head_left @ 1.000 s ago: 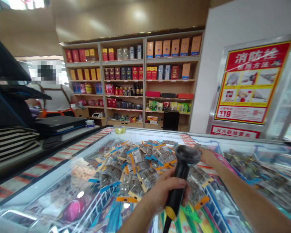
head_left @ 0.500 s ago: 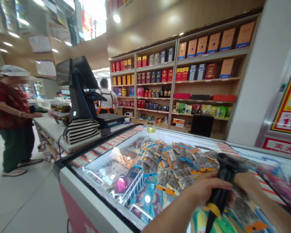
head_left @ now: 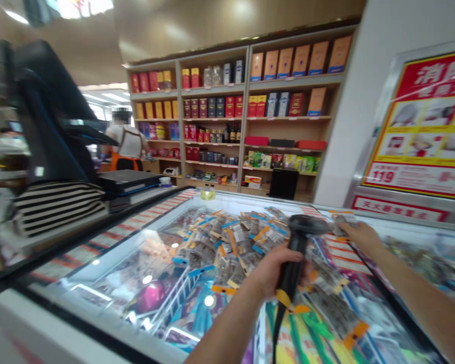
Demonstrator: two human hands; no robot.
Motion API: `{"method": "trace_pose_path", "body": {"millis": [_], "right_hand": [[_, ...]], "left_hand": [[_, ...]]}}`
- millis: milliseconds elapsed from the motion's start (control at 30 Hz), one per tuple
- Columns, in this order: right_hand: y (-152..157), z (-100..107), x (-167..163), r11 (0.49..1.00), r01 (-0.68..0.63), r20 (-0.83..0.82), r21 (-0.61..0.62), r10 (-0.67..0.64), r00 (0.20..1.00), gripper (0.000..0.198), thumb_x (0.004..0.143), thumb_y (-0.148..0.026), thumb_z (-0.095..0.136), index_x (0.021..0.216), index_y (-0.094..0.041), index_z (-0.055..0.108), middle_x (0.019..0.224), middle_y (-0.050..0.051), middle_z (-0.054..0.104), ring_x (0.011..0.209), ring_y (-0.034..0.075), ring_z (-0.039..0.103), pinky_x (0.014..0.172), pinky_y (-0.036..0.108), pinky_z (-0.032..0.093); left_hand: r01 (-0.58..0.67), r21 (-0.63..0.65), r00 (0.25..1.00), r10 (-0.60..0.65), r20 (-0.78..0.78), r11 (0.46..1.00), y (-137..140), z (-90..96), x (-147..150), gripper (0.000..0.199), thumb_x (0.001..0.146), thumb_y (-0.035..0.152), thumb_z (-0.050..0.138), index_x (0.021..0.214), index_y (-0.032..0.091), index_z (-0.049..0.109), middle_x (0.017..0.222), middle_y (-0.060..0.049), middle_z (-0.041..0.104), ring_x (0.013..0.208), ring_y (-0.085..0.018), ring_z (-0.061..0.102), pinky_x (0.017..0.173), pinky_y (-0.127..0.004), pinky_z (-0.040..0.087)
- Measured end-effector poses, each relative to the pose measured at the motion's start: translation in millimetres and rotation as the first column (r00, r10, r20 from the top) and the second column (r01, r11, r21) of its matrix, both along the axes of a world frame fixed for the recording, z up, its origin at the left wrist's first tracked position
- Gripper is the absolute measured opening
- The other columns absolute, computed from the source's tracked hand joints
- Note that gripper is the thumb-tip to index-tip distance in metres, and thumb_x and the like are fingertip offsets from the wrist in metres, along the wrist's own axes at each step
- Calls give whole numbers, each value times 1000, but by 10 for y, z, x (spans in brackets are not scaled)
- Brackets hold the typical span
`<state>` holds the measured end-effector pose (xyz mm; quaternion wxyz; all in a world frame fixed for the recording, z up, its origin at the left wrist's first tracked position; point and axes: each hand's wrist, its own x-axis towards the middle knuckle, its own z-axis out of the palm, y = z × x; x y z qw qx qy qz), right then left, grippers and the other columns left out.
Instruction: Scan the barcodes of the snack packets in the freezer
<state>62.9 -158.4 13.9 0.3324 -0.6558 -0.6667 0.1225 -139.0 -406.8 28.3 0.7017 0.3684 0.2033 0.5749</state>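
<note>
In my left hand [head_left: 273, 270] is a black barcode scanner [head_left: 293, 253] with a yellow band, its cord hanging down and its head level above the freezer glass. My right hand [head_left: 358, 235] reaches out on the right, its fingers closed on a small clear packet [head_left: 343, 220] with orange edges, near the freezer's red-and-white striped middle strip [head_left: 343, 253]. A heap of similar packets of dark food [head_left: 235, 240], with blue and orange edges, spreads over the glass. More of them [head_left: 335, 308] lie right of the scanner.
The chest freezer [head_left: 98, 313] holds wire baskets and colourful bags. At left stand a black register screen [head_left: 53, 101] and a striped bag [head_left: 60, 205]. A tape roll [head_left: 208, 193] rests on the far rim. Behind are stocked shelves [head_left: 216, 119], and a person in an apron [head_left: 127, 141].
My view has swung right. My right hand, earlier behind the scanner, has moved out to the right with a packet. My left hand still grips the scanner.
</note>
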Motion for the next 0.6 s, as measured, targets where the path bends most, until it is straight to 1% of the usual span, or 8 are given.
{"method": "trace_pose_path", "body": {"millis": [67, 100, 200, 300, 367, 467, 533, 600], "right_hand": [[6, -20, -18, 997, 57, 28, -61, -55, 998, 55, 69, -50, 41, 94, -3, 56, 96, 26, 59, 91, 33, 55, 68, 38, 41], [19, -53, -47, 996, 41, 44, -78, -38, 998, 57, 71, -49, 39, 100, -2, 54, 98, 25, 58, 91, 32, 55, 68, 35, 41], [65, -214, -160, 996, -13, 77, -90, 20, 997, 53, 74, -46, 37, 102, -4, 53, 98, 22, 59, 90, 27, 57, 69, 31, 41], [38, -362, -278, 994, -52, 101, -100, 62, 993, 52, 73, -47, 42, 106, -8, 51, 99, 19, 60, 90, 27, 56, 72, 34, 39], [-47, -395, -354, 991, -91, 121, -100, 103, 987, 53, 72, -50, 42, 106, -10, 51, 99, 17, 60, 92, 28, 55, 74, 35, 38], [-269, -335, -437, 984, -169, 125, -50, 174, 977, 52, 71, -51, 42, 103, -11, 52, 100, 15, 59, 92, 26, 54, 74, 32, 37], [-453, -268, -447, 974, -225, 56, -32, 226, 972, 47, 70, -50, 43, 96, -12, 56, 94, 12, 62, 87, 23, 55, 71, 30, 37], [-623, -212, -412, 934, -357, -42, -8, 357, 933, 39, 68, -48, 47, 82, -15, 60, 84, 7, 64, 79, 20, 56, 68, 27, 38]], "left_hand": [[-32, 20, 999, 32, 15, 999, -27, 51, -49, 37, 61, 29, 56, 93, 12, 50, 56, 0, 51, 44, -7, 45, 43, -18, 30], [-51, 40, 999, 51, 4, 998, -34, 69, -68, 36, 64, 31, 55, 94, 12, 49, 56, 1, 50, 44, -7, 44, 43, -18, 30], [-84, 81, 995, 88, -44, 993, -55, 99, -85, 40, 67, 33, 54, 100, 12, 48, 56, 1, 47, 45, -6, 43, 44, -18, 28], [-98, 91, 989, 108, -105, 991, -75, 98, -68, 43, 67, 32, 54, 105, 13, 46, 56, 2, 47, 44, -6, 43, 44, -18, 27], [-99, 76, 985, 109, -133, 992, -78, 92, -63, 44, 67, 31, 54, 107, 14, 45, 57, 2, 47, 44, -7, 43, 43, -19, 28], [-94, 36, 984, 98, -151, 995, -71, 93, -72, 42, 66, 32, 54, 104, 14, 46, 58, 2, 48, 44, -7, 43, 42, -18, 27], [-84, 7, 982, 84, -168, 996, -68, 99, -75, 39, 65, 32, 54, 99, 14, 49, 59, 1, 48, 44, -7, 44, 42, -19, 27], [-61, -13, 980, 57, -189, 998, -72, 103, -69, 35, 64, 32, 54, 94, 13, 50, 59, 1, 49, 44, -8, 45, 43, -19, 29]]}}
